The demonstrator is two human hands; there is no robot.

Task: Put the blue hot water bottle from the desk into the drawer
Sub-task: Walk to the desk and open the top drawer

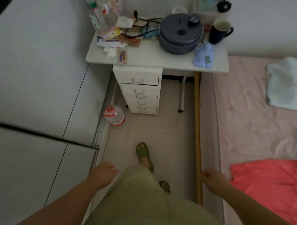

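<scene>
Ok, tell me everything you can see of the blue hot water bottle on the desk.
The blue hot water bottle is pale blue and flat, looks rubbery, with a small green print on its face. It lies on the white desk near the front right corner, neck pointing back between the grey pot and dark mug. No hand touches it.

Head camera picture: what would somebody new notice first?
Probably the cluttered white desk at the far end, with a big grey pot and the blue hot water bottle at its right front corner. Next, the bright red cloth on the pink bed, right. Both hands, left hand and right hand, hang empty below.
</scene>
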